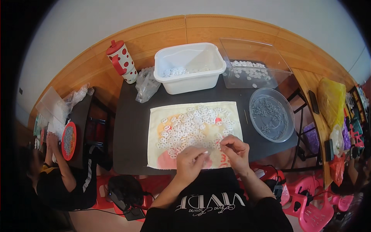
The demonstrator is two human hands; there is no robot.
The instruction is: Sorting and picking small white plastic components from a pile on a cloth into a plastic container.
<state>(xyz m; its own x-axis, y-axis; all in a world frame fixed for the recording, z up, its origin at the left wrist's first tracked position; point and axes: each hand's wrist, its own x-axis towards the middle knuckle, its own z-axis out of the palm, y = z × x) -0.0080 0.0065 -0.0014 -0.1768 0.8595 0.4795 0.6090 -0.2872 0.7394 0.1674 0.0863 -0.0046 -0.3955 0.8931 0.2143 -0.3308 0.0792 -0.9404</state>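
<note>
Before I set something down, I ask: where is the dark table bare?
The dark table has its widest bare patch left of the cream cloth, below the plastic bag; a smaller one below the round tray. Crowded: the cloth's middle, with white pieces.

Shows smooth white plastic on the small discs over a matt, soft-looking cloth. Looks dull and metallic on the grey bits at right, glossy and clear on their plastic tray. Has smooth white plastic at the far tub, crinkled film in the far-left bag, grained wood along the far panelling, matt black across the table.
</note>
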